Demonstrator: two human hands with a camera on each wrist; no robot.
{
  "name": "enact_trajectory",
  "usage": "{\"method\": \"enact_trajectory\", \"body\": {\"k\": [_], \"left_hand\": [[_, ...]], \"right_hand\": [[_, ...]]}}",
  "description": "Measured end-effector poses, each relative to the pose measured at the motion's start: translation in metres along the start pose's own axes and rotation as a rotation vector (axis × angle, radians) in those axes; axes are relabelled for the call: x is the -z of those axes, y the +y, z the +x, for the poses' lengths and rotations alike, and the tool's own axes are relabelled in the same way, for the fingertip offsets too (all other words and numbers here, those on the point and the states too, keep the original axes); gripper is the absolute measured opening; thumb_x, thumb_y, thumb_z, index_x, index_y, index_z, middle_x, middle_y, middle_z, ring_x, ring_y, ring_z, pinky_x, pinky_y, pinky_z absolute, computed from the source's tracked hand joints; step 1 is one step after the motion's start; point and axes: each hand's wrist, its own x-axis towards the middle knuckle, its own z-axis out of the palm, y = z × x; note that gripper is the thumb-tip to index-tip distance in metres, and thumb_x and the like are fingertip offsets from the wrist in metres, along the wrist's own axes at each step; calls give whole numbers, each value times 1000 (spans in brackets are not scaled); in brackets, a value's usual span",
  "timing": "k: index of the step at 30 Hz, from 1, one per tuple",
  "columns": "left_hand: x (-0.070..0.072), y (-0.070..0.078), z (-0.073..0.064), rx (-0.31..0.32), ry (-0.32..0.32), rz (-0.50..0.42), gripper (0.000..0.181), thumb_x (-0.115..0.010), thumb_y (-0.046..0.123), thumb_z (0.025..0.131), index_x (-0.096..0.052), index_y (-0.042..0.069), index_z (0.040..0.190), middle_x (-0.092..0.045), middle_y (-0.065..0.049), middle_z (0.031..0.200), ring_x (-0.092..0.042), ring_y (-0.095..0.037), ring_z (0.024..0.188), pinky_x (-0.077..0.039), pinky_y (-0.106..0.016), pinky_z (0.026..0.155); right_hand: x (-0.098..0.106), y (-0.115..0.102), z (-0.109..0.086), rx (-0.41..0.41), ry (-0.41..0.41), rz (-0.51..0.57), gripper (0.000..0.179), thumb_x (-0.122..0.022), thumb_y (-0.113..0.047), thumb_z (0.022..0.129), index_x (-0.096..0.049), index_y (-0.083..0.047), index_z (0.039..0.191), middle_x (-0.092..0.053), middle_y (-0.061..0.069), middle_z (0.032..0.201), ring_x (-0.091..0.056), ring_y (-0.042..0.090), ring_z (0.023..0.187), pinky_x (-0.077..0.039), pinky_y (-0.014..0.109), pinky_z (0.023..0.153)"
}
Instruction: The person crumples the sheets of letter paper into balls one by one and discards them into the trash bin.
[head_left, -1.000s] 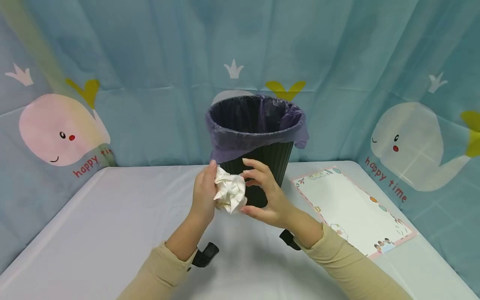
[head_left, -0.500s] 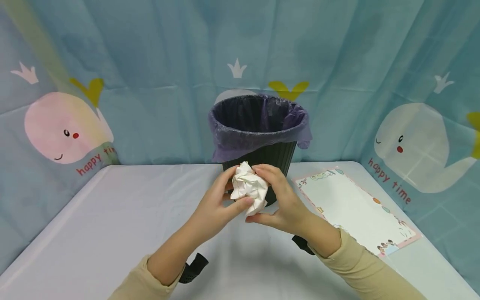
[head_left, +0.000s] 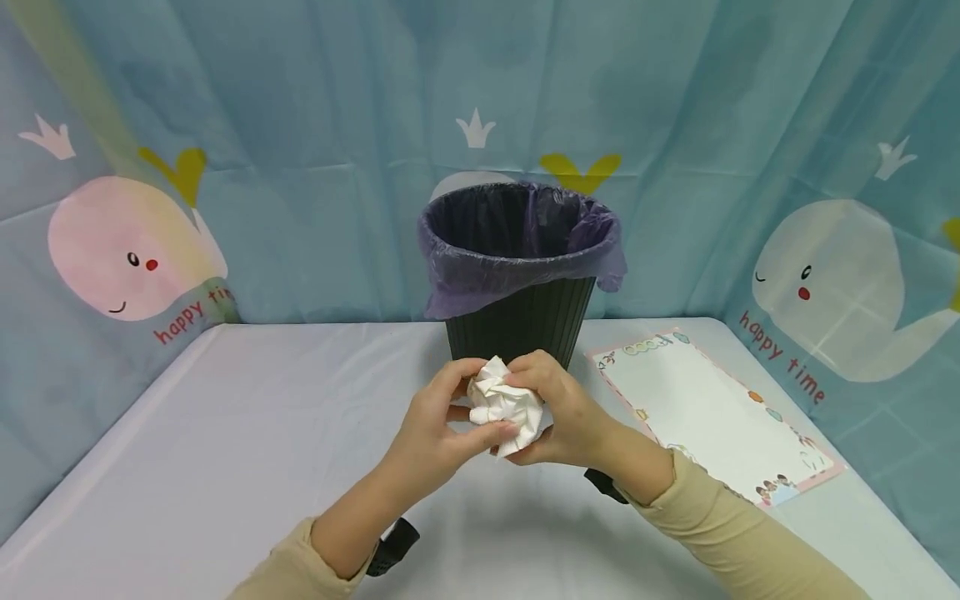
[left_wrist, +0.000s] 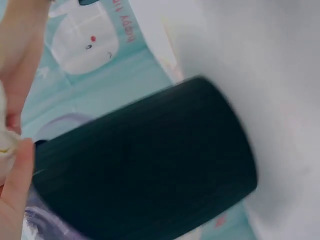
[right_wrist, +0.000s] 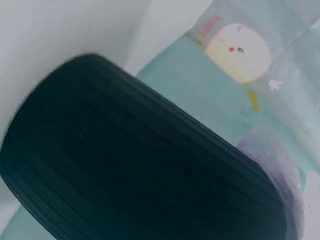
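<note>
A crumpled ball of white paper (head_left: pixel 507 410) is squeezed between both hands in the head view, in front of the dark ribbed trash bin (head_left: pixel 525 321). My left hand (head_left: pixel 442 429) grips its left side, thumb across the front. From the right, my right hand (head_left: pixel 566 412) holds it with fingers curled over the top and thumb underneath. In the left wrist view, part of the paper ball (left_wrist: pixel 6 147) and some fingers (left_wrist: pixel 17 175) show at the left edge. The right wrist view is filled mostly by the bin (right_wrist: pixel 135 160); neither hand shows plainly there.
Purple plastic bag (head_left: pixel 517 275) lines the bin and folds over its rim. A white sheet with a pink decorated border (head_left: pixel 712 417) lies on the white table (head_left: pixel 262 433) at right. Blue printed curtains (head_left: pixel 322 167) enclose the back and sides.
My left hand has shifted from flat against the paper to gripping it with the thumb in front. The right hand has closed onto the ball, and both hands have come slightly lower.
</note>
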Motion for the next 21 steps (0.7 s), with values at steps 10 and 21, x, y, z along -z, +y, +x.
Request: {"method": "enact_trajectory", "body": {"k": [10,21], "left_hand": [[-13,0,-6,248,136,-267,24,-75,-9,77,-56,-6,91,-58,-14,93,-56,-15,78,-51,-22,59],[6,2,10,364,-81,-27,72,-74,23,89,-36,15,149,-42,-7,142,-56,-25,115,-53,-39,83]], "right_hand": [[-13,-5,-9,-123,136,157,30,-77,2,72,-55,0,93,-57,11,86,-53,21,74,-50,22,63],[-5,-7,3,-227,95,-349,70,-89,1,55,-48,1,112,-54,14,99,-50,27,83,-44,35,69]]}}
